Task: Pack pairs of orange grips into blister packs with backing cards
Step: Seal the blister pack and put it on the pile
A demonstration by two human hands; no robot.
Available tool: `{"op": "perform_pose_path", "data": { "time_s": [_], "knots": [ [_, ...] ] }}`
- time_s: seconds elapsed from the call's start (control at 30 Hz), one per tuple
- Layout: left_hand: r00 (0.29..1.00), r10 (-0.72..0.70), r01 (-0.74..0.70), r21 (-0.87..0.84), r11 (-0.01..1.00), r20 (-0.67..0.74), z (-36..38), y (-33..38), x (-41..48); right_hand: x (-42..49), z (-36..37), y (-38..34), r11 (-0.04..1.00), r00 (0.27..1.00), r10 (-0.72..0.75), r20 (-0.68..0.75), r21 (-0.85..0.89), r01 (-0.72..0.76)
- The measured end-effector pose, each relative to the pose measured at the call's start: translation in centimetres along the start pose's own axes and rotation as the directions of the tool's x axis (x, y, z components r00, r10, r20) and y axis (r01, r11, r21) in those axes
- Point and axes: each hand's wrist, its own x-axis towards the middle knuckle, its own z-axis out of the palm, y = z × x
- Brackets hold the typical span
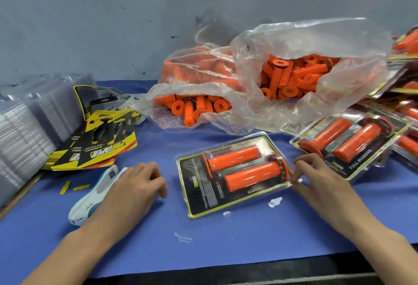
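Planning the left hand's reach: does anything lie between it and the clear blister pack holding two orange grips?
Nothing visible does. Only bare blue cloth lies between the left hand and the clear blister pack. The white and blue stapler lies under and left of that hand, off the path.

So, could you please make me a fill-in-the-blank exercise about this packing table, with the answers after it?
The clear plastic blister pack with a black backing card holds ___ orange ribbed grips.
The right hand pinches the pack's ___ edge.
The left hand partly covers the white and blue plastic ___.
Crumpled clear plastic bags of loose grips lie on the ___ cloth.
Missing words: two; right; stapler; blue.
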Motion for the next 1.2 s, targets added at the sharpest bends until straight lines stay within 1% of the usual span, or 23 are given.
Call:
{"op": "perform_pose_path", "data": {
  "time_s": [0.03, 0.07, 0.1, 0.13, 0.17, 0.2, 0.23, 0.27, 0.3, 0.37, 0.43, 0.47, 0.5, 0.57, 0.6, 0.67, 0.73, 0.77, 0.83, 0.9, 1.03, 1.13, 1.2],
  "knots": [
    [0.998, -0.063, 0.064, -0.076, 0.995, 0.017, 0.0, -0.4, -0.3, 0.0, -0.2, 0.5, 0.996, 0.998, 0.060, 0.023, 0.058, -0.061],
    [0.986, -0.164, 0.162, -0.196, 0.967, 0.007, 0.0, -0.7, -0.4, 0.0, -0.3, 0.8, 0.989, 0.995, 0.083, 0.048, 0.118, -0.088],
    [0.949, -0.314, 0.300, -0.347, 0.888, 0.018, 0.2, -0.7, -0.2, -0.1, -0.3, 0.9, 0.980, 0.995, 0.078, 0.067, 0.178, -0.089],
    [0.874, -0.480, 0.447, -0.503, 0.740, 0.070, 0.2, -0.4, 0.2, 0.0, -0.2, 0.9, 0.969, 0.995, 0.058, 0.083, 0.233, -0.076],
    [0.769, -0.615, 0.561, -0.645, 0.519, 0.174, 0.4, 0.1, 0.8, 0.0, 0.0, 0.9, 0.959, 0.994, 0.037, 0.100, 0.276, -0.064],
    [0.657, -0.680, 0.632, -0.729, 0.262, 0.325, 0.4, 0.8, 1.5, 0.0, 0.1, 0.8, 0.949, 0.992, 0.025, 0.123, 0.309, -0.063],
    [0.576, -0.674, 0.670, -0.739, 0.065, 0.463, 0.4, 1.5, 2.1, 0.1, 0.2, 0.8, 0.936, 0.989, 0.029, 0.147, 0.343, -0.078],
    [0.541, -0.631, 0.692, -0.720, -0.041, 0.556, 0.5, 2.1, 2.6, 0.2, 0.2, 0.7, 0.917, 0.984, 0.054, 0.172, 0.382, -0.117],
    [0.545, -0.576, 0.713, -0.698, -0.065, 0.610, 0.5, 2.8, 2.9, 0.3, 0.1, 0.6, 0.886, 0.977, 0.092, 0.192, 0.433, -0.169],
    [0.574, -0.498, 0.744, -0.668, -0.016, 0.650, 0.3, 4.0, 3.5, 0.8, 0.1, 0.3, 0.768, 0.958, 0.208, 0.195, 0.574, -0.284],
    [0.575, -0.487, 0.754, -0.657, 0.003, 0.658, 0.5, 4.7, 4.0, 1.4, 0.4, -0.5, 0.579, 0.901, 0.380, 0.211, 0.705, -0.409],
    [0.569, -0.493, 0.755, -0.655, -0.004, 0.659, 0.5, 5.0, 4.2, 1.7, 0.6, -0.9, 0.516, 0.868, 0.439, 0.233, 0.725, -0.455],
    [0.568, -0.495, 0.751, -0.660, -0.016, 0.658, 0.6, 5.3, 4.3, 1.9, 0.6, -1.2, 0.509, 0.852, 0.461, 0.249, 0.713, -0.483],
    [0.599, -0.505, 0.719, -0.695, -0.003, 0.621, 0.5, 5.6, 4.6, 2.2, 0.6, -1.4, 0.598, 0.865, 0.425, 0.267, 0.635, -0.490],
    [0.633, -0.517, 0.690, -0.723, 0.039, 0.576, 0.2, 5.7, 4.7, 2.2, 0.6, -1.4, 0.624, 0.870, 0.407, 0.279, 0.611, -0.487],
    [0.706, -0.548, 0.604, -0.786, 0.136, 0.448, -0.4, 5.7, 4.8, 2.3, 0.3, -1.6, 0.596, 0.873, 0.389, 0.295, 0.642, -0.482],
    [0.750, -0.578, 0.513, -0.834, 0.203, 0.321, -1.1, 5.6, 4.9, 2.3, 0.0, -2.0, 0.584, 0.901, 0.369, 0.228, 0.697, -0.416],
    [0.761, -0.590, 0.476, -0.851, 0.224, 0.270, -1.4, 5.8, 4.9, 2.2, -0.2, -2.3, 0.588, 0.916, 0.364, 0.169, 0.721, -0.367],
    [0.777, -0.604, 0.404, -0.876, 0.263, 0.177, -2.0, 6.3, 4.8, 2.2, -0.4, -2.9, 0.560, 0.926, 0.370, 0.071, 0.778, -0.284],
    [0.800, -0.594, 0.351, -0.870, 0.345, 0.087, -2.3, 6.8, 4.9, 2.1, -0.7, -3.2, 0.553, 0.918, 0.395, 0.022, 0.793, -0.257],
    [0.805, -0.592, 0.319, -0.810, 0.492, -0.043, -2.8, 7.2, 6.0, 2.0, -1.0, -2.9, 0.656, 0.903, 0.418, -0.103, 0.721, -0.221],
    [0.824, -0.551, 0.301, -0.722, 0.623, -0.132, -2.4, 7.8, 6.6, 2.1, -1.0, -2.2, 0.740, 0.881, 0.425, -0.206, 0.640, -0.207],
    [0.826, -0.542, 0.271, -0.731, 0.626, -0.157, -2.1, 8.4, 7.0, 1.9, -1.1, -1.7, 0.767, 0.869, 0.438, -0.230, 0.599, -0.229]
  ]
}}
